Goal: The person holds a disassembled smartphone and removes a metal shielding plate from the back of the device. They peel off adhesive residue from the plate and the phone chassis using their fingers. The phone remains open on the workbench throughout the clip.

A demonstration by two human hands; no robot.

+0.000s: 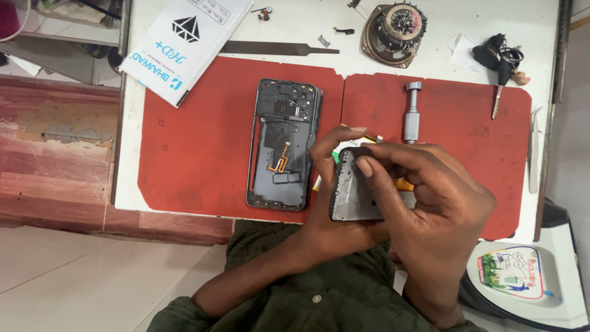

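Resting between both hands [393, 197]: phone panel [351, 197]

Red mat [196, 147] on white desk [295, 31], dark grey phone frame [283, 144] with orange flex cable [283, 161], grey panel [353, 197], silver metal cylinder tool [412, 114], olive-green sleeve [319, 301], white box [184, 43] with black diamond emblem.

The open phone frame [283, 145] is taken as the landmark; it lies flat on the mat [196, 147], which is spread on the surface [344, 55]. Left of and behind the frame, a flat box [184, 43] is laid over the mat's far corner. Directly behind the frame a long file [279, 47] is placed. Right of and behind it a round speaker part [394, 32] is set, with a bunch of keys [501, 61] further right. Right of the frame a metal cylinder tool [411, 114] lies on the mat. Just right of the frame, a phone panel [353, 193] is held between the left hand [332, 203] and right hand [430, 203]. Tweezers [534, 147] lie at the far right edge.
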